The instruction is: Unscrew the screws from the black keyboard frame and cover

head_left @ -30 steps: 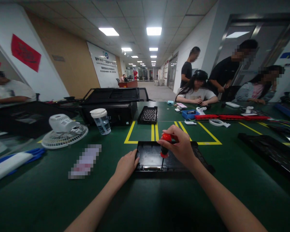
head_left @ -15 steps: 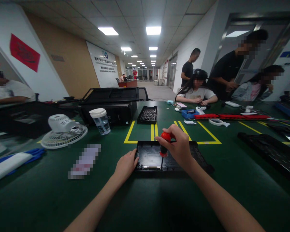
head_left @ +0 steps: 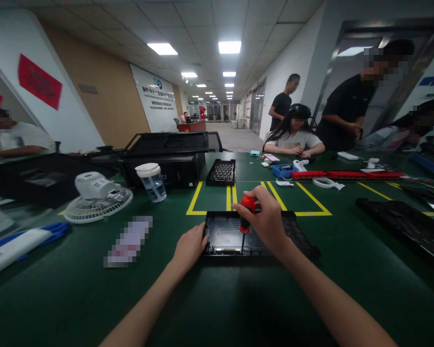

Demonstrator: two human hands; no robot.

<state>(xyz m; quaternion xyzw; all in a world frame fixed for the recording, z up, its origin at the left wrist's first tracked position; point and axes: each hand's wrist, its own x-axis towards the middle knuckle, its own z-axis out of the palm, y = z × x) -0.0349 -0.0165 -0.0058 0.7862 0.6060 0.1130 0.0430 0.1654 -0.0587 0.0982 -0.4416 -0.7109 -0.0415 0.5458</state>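
Observation:
A black rectangular casing (head_left: 220, 231) lies on the green table (head_left: 188, 299), in front of me. My left hand (head_left: 191, 245) grips its left edge, fingers closed over the rim. My right hand (head_left: 267, 214) is wrapped round the top of a screwdriver (head_left: 245, 214) with a red and black handle. The screwdriver stands nearly upright, its dark shaft pointing down to the near edge of the casing. Whether the tip touches a screw is too small to tell. My right hand hides part of the casing's right half.
On the left are a white fan (head_left: 97, 200), a lidded cup (head_left: 152, 185) and a blurred flat item (head_left: 130, 241). Behind stand a black box (head_left: 166, 168) and a small black tray (head_left: 221, 172). A blue tray (head_left: 284, 169) and a black casing (head_left: 405, 231) are rightward. People are across the table.
My hands, the screwdriver and the casing hold nearly the same place. A standing person at the right has shifted, and a seated person at the far right leans further right.

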